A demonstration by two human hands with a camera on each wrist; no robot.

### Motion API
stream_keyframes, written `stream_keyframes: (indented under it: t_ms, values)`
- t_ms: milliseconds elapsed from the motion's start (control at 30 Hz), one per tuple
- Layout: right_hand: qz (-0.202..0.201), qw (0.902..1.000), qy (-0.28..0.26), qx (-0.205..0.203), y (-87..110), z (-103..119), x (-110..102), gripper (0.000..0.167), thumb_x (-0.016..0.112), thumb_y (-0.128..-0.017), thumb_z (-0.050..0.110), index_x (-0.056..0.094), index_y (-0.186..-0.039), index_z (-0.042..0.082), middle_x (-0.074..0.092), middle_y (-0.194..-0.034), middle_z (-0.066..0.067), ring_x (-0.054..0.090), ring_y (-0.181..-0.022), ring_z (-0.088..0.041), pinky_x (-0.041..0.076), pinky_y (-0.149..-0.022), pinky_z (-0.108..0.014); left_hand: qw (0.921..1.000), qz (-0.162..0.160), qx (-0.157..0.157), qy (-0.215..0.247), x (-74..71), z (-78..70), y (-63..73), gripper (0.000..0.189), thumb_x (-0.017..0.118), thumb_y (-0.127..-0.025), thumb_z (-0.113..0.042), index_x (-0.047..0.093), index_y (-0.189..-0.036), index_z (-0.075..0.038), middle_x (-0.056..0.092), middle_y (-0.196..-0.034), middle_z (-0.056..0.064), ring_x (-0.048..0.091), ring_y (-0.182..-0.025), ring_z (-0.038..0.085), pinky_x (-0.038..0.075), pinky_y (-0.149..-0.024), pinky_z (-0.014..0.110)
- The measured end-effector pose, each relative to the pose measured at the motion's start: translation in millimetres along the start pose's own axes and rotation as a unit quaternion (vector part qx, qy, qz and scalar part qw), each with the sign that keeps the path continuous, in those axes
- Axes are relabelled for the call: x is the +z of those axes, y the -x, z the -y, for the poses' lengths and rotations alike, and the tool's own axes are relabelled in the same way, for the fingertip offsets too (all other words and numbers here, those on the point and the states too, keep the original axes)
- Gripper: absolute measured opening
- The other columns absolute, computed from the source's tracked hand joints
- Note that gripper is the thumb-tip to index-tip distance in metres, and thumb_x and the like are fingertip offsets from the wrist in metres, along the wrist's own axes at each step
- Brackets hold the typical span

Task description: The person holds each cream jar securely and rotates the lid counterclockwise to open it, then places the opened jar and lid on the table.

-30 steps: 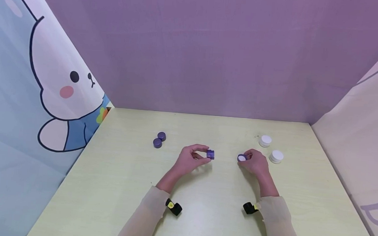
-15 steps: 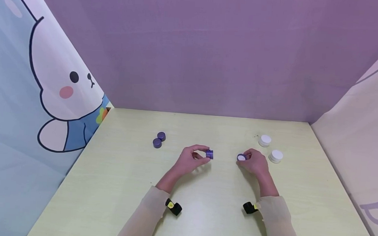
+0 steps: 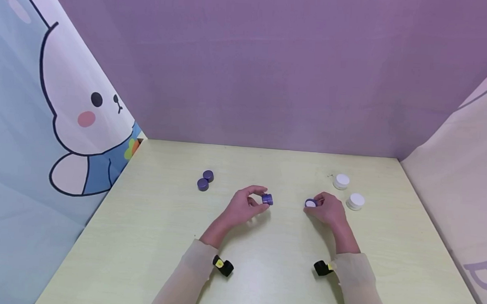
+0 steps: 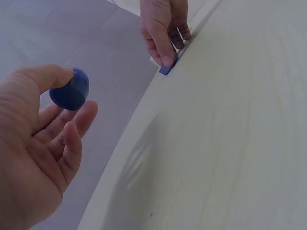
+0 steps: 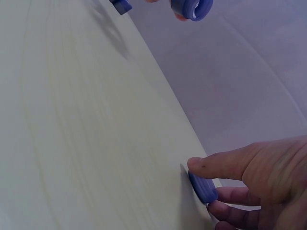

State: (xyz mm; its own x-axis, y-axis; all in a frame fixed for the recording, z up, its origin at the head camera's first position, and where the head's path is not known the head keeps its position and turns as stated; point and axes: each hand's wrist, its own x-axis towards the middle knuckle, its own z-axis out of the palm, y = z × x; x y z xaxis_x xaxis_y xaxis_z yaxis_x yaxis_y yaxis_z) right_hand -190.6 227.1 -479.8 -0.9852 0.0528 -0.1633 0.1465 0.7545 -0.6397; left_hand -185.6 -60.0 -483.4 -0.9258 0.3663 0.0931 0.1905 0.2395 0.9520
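Note:
My left hand (image 3: 242, 205) pinches a small purple jar (image 3: 267, 199) between thumb and fingertips, raised above the table and lying sideways. In the right wrist view the open threaded mouth of this jar (image 5: 197, 9) shows. My right hand (image 3: 328, 209) holds a purple screw lid (image 3: 310, 203) low over the tabletop, its white inner face visible in the head view. The same lid (image 5: 203, 187) is seen between thumb and fingers in the right wrist view. Jar and lid are apart, with a stretch of table between the hands.
Two closed purple jars (image 3: 202, 184) stand side by side to the left on the pale wooden table (image 3: 257, 281). Two white lidded jars (image 3: 355, 201) stand right of my right hand. A purple cloth (image 3: 272, 71) hangs behind the table's far edge.
The purple jar has shifted slightly left and tilted in my left hand's fingertips. My right hand and the lid have hardly moved.

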Motion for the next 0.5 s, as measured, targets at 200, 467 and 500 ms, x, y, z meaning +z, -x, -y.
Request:
stream_keyframes:
  t_ms: [200, 467, 500]
  values:
    - [0.0, 1.0, 0.003, -0.002, -1.9, -1.5, 0.2, 0.045, 0.078, -0.08, 0.028, 0.06, -0.11, -0.001, 0.061, -0.099, -0.015, 0.056, -0.084, -0.027, 0.046, -0.067, -0.035, 0.9979, 0.008, 0.022, -0.06, -3.1, 0.9, -2.1, 0.043, 0.073, -0.088, -0.014, 0.061, -0.129, -0.005, 0.062, -0.115, 0.002, 0.062, -0.08, 0.014, 0.054, -0.06, 0.028]
    - [0.002, 0.9999, 0.007, -0.009, -1.6, -3.6, 1.8, 0.045, 0.077, -0.08, 0.028, 0.06, -0.109, -0.002, 0.06, -0.096, -0.013, 0.055, -0.083, -0.027, 0.045, -0.067, -0.035, 0.997, -0.002, -0.001, -0.077, -5.2, 7.6, -1.7, 0.04, 0.076, -0.085, -0.013, 0.064, -0.124, -0.013, 0.064, -0.108, 0.001, 0.062, -0.079, 0.014, 0.053, -0.056, 0.03]
    - [0.001, 0.9999, 0.007, -0.011, -1.6, -3.7, 1.4, 0.045, 0.077, -0.081, 0.028, 0.06, -0.109, -0.002, 0.059, -0.096, -0.013, 0.055, -0.083, -0.027, 0.045, -0.067, -0.035, 0.9971, -0.003, -0.001, -0.076, -5.6, 8.1, -2.2, 0.04, 0.076, -0.085, -0.013, 0.064, -0.123, -0.013, 0.064, -0.107, 0.002, 0.062, -0.079, 0.015, 0.053, -0.055, 0.03]
